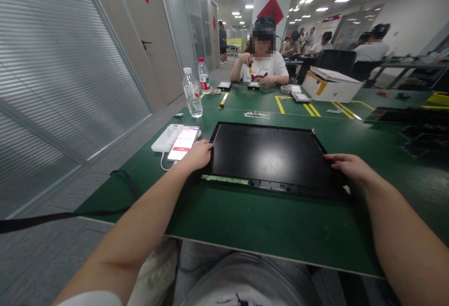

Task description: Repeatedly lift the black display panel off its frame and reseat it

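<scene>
A flat black display panel [270, 156] lies on the green table [266, 224] in front of me, with a green circuit strip [224, 180] along its near edge. My left hand [197, 155] grips the panel's left edge, fingers curled over it. On the panel's right edge rests my right hand [351, 166], fingers bent around the rim.
A lit phone [183, 143] lies on a white power bank [164, 140] left of the panel. Two water bottles [192, 93] stand further back. A person [261, 58] sits across the table holding a small tool. A white cardboard box [331, 86] sits far right.
</scene>
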`<control>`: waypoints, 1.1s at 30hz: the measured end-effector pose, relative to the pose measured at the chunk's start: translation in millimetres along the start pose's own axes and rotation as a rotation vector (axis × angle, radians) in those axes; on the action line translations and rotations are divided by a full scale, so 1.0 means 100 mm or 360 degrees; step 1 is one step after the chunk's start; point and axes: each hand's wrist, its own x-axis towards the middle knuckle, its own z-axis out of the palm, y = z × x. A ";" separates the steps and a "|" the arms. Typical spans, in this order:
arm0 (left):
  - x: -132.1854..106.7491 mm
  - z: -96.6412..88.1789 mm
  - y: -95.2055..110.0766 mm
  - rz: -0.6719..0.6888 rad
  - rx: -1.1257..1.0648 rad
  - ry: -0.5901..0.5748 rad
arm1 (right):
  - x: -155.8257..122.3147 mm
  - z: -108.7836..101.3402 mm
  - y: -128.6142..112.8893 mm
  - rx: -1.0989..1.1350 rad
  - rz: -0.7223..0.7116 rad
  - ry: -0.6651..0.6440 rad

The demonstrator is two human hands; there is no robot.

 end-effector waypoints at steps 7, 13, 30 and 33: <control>0.01 0.00 0.02 -0.0035 -0.0019 0.0012 | -0.04 0.00 -0.02 0.0015 0.0020 -0.0045; -0.01 -0.02 0.04 -0.0084 -0.0058 0.0015 | -0.06 0.04 -0.01 -0.0028 -0.0017 0.0048; 0.01 0.02 0.02 -0.0248 -0.0042 0.0017 | -0.23 0.12 -0.15 -0.0384 -0.0158 0.0227; 0.03 0.01 0.01 -0.0249 -0.0077 0.0031 | -0.23 0.13 -0.14 -0.0417 -0.0124 0.0199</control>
